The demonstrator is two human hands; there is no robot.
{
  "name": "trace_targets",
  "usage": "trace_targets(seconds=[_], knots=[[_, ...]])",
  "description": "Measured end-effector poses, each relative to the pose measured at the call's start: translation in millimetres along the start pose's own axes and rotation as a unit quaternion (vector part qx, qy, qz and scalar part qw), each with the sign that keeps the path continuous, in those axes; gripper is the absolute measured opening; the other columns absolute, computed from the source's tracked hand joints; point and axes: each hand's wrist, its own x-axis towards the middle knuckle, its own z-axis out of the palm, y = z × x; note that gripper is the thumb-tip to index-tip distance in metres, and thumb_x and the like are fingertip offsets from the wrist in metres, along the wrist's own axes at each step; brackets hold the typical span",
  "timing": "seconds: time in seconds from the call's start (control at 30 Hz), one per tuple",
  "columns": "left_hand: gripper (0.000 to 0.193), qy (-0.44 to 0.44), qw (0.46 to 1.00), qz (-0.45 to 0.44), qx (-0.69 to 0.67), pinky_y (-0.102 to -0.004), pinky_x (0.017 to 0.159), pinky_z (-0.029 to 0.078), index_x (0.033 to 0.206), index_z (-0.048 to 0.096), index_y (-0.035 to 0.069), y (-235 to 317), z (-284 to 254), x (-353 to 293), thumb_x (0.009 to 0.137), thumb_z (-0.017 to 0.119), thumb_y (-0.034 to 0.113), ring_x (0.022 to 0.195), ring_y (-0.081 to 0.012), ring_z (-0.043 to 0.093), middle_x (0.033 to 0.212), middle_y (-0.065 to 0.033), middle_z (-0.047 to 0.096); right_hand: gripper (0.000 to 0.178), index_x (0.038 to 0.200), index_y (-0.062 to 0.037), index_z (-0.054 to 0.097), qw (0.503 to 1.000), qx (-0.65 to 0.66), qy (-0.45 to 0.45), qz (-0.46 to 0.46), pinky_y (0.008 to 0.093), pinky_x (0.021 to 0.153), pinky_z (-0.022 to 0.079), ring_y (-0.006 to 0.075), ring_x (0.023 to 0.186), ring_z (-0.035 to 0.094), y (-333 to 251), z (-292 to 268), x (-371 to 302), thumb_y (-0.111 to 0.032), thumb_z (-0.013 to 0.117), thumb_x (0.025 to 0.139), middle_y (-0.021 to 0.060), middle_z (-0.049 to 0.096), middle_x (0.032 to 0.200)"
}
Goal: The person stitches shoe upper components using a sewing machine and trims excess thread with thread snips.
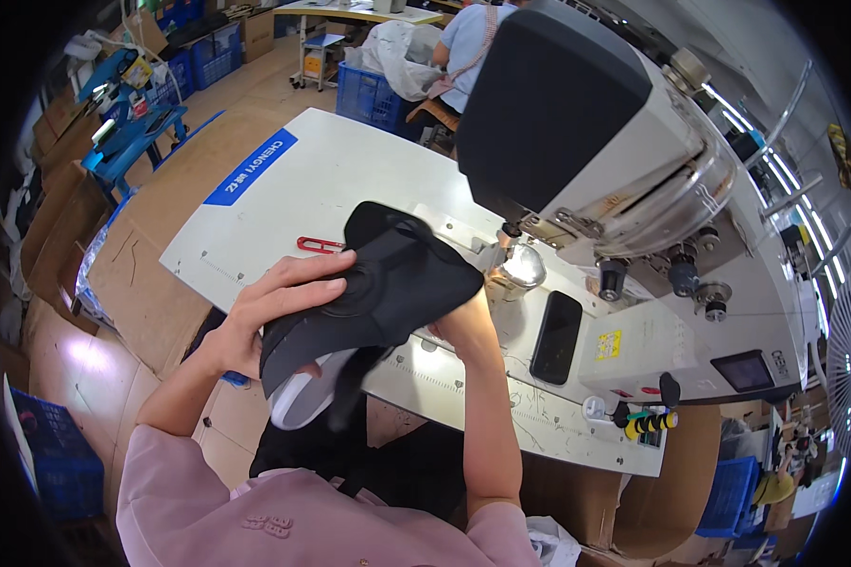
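Note:
A black fabric piece (397,283) with a round raised patch is held up over the front edge of the sewing table (255,217). My left hand (284,302) grips its near left side, fingers lying across the top and thumb underneath. At the right end, my right hand (465,331) holds the piece from beneath, its fingers mostly hidden. Below the left end shows a white-rimmed grey curved part (303,402); whether it belongs to the piece I cannot tell. Just beyond it stands the sewing machine head (577,123), its lit needle area close to the piece's right end.
Red thread snips (320,245) lie behind the piece. A black phone (557,336) rests right of my right hand, near a control screen (741,371) and a yellow-and-black handled tool (651,425). Cardboard (151,274) borders the table's left. Another person (468,47) sits beyond.

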Motion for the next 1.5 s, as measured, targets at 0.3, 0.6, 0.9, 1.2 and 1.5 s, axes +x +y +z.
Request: trace_targets(seconds=[0.3,0.6,0.9,1.2,1.5], knots=[[0.020,-0.099,0.995,-0.024,-0.010,-0.0332,0.080,0.048,0.091,0.071,0.001,9,11,66,0.077,0.067,0.014,0.085,-0.0186,0.063,0.096,-0.0094,0.071,0.042,0.111,0.0068,0.057,0.987,-0.128,-0.090,0.035,0.0346,0.065,0.050,0.0188,0.073,0.061,14,-12,11,-0.014,0.070,0.078,0.0140,0.066,0.080],[0.022,0.003,0.972,0.135,0.195,-0.0405,0.082,0.051,0.087,0.053,0.004,-48,8,96,0.072,0.067,0.014,0.096,-0.0324,0.064,0.109,-0.0161,0.065,0.025,0.104,0.0035,0.064,0.997,0.051,-0.043,0.037,0.0216,0.063,0.052,0.0102,0.081,0.066,-7,-110,-44,-0.018,0.053,0.099,0.0105,0.069,0.095],[0.029,-0.006,0.985,-0.082,0.151,-0.0375,0.092,0.049,0.106,0.068,0.010,-145,44,139,0.079,0.073,0.021,0.104,-0.0262,0.062,0.107,-0.0099,0.067,0.023,0.098,0.0047,0.063,0.955,-0.112,0.263,0.076,0.0244,0.060,0.049,0.0102,0.073,0.064,56,-194,53,-0.018,0.059,0.095,0.0080,0.067,0.090],[0.026,0.024,0.976,-0.043,0.212,-0.0305,0.089,0.050,0.107,0.065,0.007,-188,81,157,0.083,0.065,0.018,0.102,-0.0216,0.063,0.110,-0.0097,0.067,0.025,0.104,0.0061,0.062,0.950,-0.162,0.228,0.142,0.0271,0.070,0.049,0.0120,0.078,0.064,86,-190,80,-0.017,0.061,0.095,0.0087,0.068,0.094],[0.024,-0.029,0.963,0.146,0.226,-0.0372,0.079,0.054,0.093,0.058,0.004,-162,91,136,0.070,0.066,0.005,0.096,-0.0267,0.065,0.106,-0.0135,0.067,0.029,0.111,0.0076,0.061,0.952,-0.152,0.251,0.090,0.0298,0.080,0.049,0.0139,0.083,0.064,40,-191,6,-0.017,0.063,0.094,0.0094,0.068,0.097]])
